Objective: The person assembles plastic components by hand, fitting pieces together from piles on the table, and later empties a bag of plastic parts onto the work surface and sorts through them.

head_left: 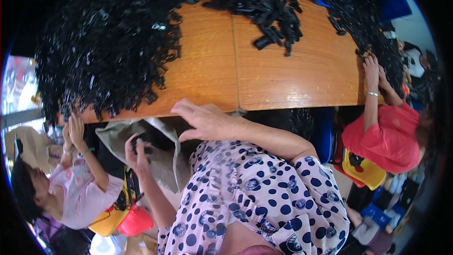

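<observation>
My left hand (137,155) is below the table's front edge, in front of a pale woven sack (166,161). Its thumb and fingers are closed on a small black part (137,140), whose exact kind I cannot make out. To the right, my right hand (203,120) hovers at the table edge above the sack's mouth. Its fingers stretch left with the thumb apart, and nothing shows in it. A large heap of black plastic parts (113,52) covers the left of the wooden table (203,61).
More black parts (269,14) lie along the far side, beside a blue bin (396,0) tipped at the far right. One person in pink (85,189) works at the left, another in red (384,137) at the right. Yellow chairs (365,167) stand behind.
</observation>
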### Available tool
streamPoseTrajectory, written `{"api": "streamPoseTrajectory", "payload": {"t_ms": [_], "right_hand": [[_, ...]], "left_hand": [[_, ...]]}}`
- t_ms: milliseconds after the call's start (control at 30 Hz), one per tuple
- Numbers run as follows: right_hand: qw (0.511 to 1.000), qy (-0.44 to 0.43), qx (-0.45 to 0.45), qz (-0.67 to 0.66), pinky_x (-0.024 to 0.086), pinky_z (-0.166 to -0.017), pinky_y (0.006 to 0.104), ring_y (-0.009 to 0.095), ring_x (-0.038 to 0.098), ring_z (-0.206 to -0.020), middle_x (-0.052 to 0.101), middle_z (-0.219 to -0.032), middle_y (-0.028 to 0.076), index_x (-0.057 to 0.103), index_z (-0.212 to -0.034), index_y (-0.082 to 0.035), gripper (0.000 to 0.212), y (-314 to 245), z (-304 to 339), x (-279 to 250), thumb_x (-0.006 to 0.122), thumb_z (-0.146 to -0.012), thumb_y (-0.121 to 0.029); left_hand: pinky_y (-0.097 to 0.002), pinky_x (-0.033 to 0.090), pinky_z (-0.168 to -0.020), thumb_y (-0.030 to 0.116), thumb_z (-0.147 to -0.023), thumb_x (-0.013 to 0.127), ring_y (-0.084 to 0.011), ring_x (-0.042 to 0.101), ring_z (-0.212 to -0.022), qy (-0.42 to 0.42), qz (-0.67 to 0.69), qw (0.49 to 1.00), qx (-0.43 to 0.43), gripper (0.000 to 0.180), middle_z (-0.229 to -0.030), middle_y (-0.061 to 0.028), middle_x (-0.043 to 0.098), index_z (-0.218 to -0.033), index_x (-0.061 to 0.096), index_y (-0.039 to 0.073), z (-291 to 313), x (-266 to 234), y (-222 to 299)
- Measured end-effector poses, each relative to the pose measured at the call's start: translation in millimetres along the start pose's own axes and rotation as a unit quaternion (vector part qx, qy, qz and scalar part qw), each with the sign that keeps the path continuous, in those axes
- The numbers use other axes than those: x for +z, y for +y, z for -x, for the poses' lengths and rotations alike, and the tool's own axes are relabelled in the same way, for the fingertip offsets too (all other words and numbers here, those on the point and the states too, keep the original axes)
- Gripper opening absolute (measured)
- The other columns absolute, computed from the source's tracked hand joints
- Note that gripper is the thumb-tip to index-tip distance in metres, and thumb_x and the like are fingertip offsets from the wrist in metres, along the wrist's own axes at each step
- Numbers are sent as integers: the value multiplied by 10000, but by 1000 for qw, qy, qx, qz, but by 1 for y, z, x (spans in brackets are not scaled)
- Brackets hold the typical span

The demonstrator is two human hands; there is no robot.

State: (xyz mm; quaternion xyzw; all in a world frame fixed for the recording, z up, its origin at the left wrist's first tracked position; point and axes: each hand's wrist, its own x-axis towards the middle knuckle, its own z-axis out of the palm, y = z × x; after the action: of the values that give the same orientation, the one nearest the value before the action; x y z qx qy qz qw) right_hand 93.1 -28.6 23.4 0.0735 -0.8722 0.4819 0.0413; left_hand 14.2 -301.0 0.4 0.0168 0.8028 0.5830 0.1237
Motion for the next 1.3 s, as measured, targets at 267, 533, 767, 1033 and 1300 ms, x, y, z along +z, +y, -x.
{"api": "streamPoseTrajectory", "payload": {"t_ms": [267,533,767,1033,1300], "right_hand": [[923,270,155,225,531,-680,349,265,610,-838,578,-992,117,574,-1114,-80,261,79,79,-128,587,-856,-40],[882,212,99,410,495,-742,360,253,542,-905,527,-981,86,573,-1105,-63,332,104,97,-148,565,-773,-66],[907,234,100,336,489,-719,342,245,551,-829,538,-869,74,612,-982,-68,222,106,127,-141,615,-762,-97],[895,309,114,299,479,-688,359,258,542,-804,535,-862,75,596,-1015,-59,288,122,111,-140,680,-749,-130],[916,263,79,294,474,-704,366,267,545,-792,553,-840,77,594,-937,-60,218,124,106,-136,668,-737,-106]], "left_hand": [[-363,453,-897,70,-831,645,-310,597,-1020,25,-366,888,277,229,-1061,-159,641,-1052,617,18,-27,25,19],[-384,486,-811,19,-793,632,-333,604,-936,-237,-271,805,471,181,-1002,-136,642,-974,620,24,-54,223,142],[-370,492,-778,59,-820,616,-304,624,-912,-374,-291,783,403,207,-1000,-129,642,-1026,620,53,-78,332,169],[-420,479,-815,147,-802,657,-338,578,-982,-505,-411,638,412,263,-1036,-124,582,-1039,569,73,-58,364,165],[-371,482,-786,114,-768,689,-284,594,-899,-492,-364,739,282,313,-996,-124,578,-1045,558,51,-64,351,149]]}}
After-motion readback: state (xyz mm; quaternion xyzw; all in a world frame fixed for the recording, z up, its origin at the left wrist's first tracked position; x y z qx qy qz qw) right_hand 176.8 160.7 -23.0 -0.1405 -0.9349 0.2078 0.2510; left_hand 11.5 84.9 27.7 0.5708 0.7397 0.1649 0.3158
